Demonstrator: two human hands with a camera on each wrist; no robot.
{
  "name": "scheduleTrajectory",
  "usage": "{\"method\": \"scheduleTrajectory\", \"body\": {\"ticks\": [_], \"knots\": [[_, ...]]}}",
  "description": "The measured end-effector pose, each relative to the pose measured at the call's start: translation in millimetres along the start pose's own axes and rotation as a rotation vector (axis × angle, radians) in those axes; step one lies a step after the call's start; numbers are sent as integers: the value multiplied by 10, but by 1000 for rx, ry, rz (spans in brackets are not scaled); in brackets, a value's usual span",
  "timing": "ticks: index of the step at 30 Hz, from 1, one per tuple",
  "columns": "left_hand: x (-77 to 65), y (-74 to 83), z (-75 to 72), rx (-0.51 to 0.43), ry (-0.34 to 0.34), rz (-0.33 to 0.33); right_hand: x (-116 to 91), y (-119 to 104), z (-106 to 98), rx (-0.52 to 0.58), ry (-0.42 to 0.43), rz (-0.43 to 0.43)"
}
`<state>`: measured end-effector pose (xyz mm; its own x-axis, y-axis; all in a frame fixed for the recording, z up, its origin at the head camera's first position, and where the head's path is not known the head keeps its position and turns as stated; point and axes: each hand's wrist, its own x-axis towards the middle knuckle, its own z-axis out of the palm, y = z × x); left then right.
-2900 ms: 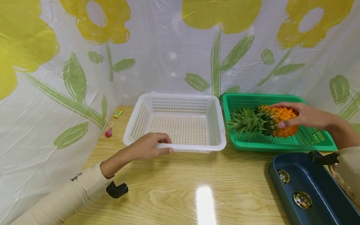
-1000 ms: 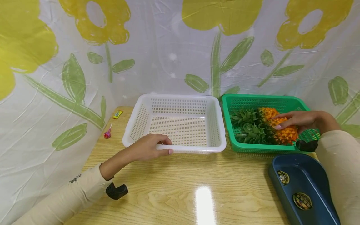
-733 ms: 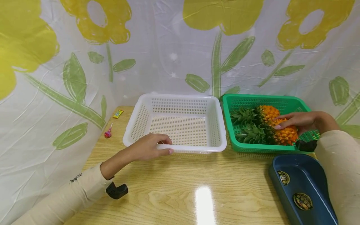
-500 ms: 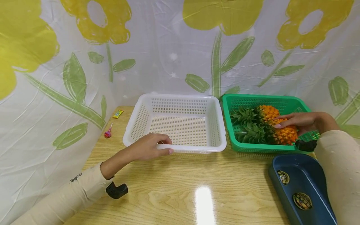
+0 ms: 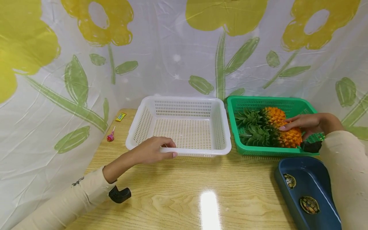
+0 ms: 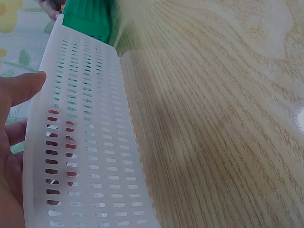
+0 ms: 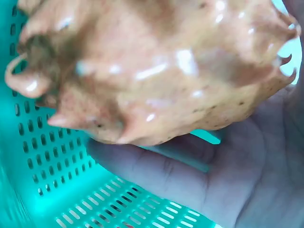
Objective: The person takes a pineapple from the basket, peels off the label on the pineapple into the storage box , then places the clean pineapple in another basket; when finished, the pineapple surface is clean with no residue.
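Observation:
My left hand (image 5: 152,149) grips the near rim of a white perforated plastic basket (image 5: 227,134), thumb outside and fingers over the inner side. In the left wrist view the thumb (image 6: 28,88) lies along that rim. Two orange pineapples with green leafy crowns lie side by side in a green perforated basket (image 5: 267,151), crowns to the left. My right hand (image 5: 306,123) holds the nearer pineapple (image 5: 290,138) by its body, and the farther pineapple (image 5: 274,114) lies just behind. In the right wrist view, spiky skin (image 7: 166,95) fills the top, with fingers around and beneath it.
A dark blue tray (image 5: 316,179) with two round gold-and-black stickers stands at the near right, partly under my right sleeve. A lollipop (image 5: 110,137) and a small yellow wrapped sweet (image 5: 120,117) lie left of the white basket. A floral curtain (image 5: 166,64) hangs behind.
The right hand has come down and nearer with its pineapple, which now lies beside a second one in the green basket; lately it shifted slightly left. The left hand has stayed put.

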<state>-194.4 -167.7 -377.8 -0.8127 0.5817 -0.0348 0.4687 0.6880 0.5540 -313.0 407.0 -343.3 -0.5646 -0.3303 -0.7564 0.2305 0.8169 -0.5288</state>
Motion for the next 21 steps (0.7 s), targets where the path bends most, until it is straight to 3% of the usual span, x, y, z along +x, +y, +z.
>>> {"method": "scheduleTrajectory", "body": {"ticks": [8, 21], "knots": [[2, 2, 4, 7, -2, -4, 5, -2, -25, -4, -16, 25], [5, 1, -7, -4, -3, 6, 6, 26, -19, 22, -14, -71]]}}
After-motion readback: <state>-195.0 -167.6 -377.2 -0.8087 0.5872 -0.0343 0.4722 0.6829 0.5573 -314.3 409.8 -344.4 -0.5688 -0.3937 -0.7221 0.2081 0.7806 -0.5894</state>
